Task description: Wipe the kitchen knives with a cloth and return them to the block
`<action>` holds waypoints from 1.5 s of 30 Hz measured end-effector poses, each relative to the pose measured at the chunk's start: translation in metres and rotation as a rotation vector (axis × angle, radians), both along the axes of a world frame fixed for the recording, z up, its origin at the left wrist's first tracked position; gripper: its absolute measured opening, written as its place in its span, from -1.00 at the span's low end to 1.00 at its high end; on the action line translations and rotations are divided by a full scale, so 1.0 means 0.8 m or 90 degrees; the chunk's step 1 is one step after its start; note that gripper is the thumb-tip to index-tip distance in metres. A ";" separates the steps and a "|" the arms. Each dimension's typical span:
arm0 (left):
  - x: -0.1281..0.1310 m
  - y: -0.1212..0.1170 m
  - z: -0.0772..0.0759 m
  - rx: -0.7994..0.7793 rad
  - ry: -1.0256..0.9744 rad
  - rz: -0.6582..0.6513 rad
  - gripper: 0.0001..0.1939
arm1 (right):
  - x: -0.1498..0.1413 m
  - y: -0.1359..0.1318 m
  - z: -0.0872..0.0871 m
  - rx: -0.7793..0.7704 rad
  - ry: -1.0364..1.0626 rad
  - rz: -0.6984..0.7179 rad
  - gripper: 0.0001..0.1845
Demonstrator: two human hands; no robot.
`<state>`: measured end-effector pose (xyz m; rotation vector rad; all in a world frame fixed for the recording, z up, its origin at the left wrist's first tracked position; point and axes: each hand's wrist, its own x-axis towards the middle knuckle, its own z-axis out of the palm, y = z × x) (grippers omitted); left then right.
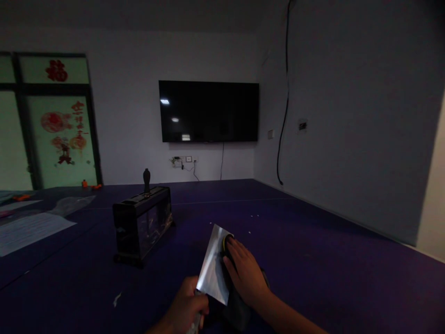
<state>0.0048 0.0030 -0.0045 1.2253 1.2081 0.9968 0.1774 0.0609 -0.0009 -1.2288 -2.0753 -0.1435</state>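
My left hand [187,306] is wrapped round the handle of a cleaver [212,269]. Its broad, shiny blade points up and away from me, tilted. My right hand [246,271] lies against the right side of the blade, its fingers closed over a dark pad with a yellow edge [225,242]. Most of that pad is hidden under the fingers. Below the right hand is a dark grey shape [238,313] that I cannot make out. To the left, a black knife holder [142,227] with a see-through side stands on the table, a dark handle [146,180] rising from its top.
The purple tabletop [313,250] reaches to the walls. Paper sheets [33,231] and clear plastic wrap [71,204] lie at the left, with small orange items [85,183] behind. White scraps [117,299] dot the surface. A black cable [284,116] hangs by the right wall.
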 end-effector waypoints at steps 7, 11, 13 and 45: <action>-0.004 0.004 -0.004 -0.015 0.013 -0.006 -0.72 | 0.000 0.003 -0.003 0.004 0.009 -0.006 -0.47; -0.002 0.002 -0.001 -0.034 0.033 -0.010 -0.75 | 0.001 0.005 -0.004 -0.011 -0.002 -0.008 -0.48; 0.000 -0.001 0.002 -0.037 0.031 -0.008 -0.76 | 0.001 0.004 -0.003 -0.019 -0.010 -0.011 -0.47; -0.018 -0.010 0.040 0.104 0.058 0.115 -0.86 | -0.004 -0.033 0.006 0.298 0.058 0.262 -0.82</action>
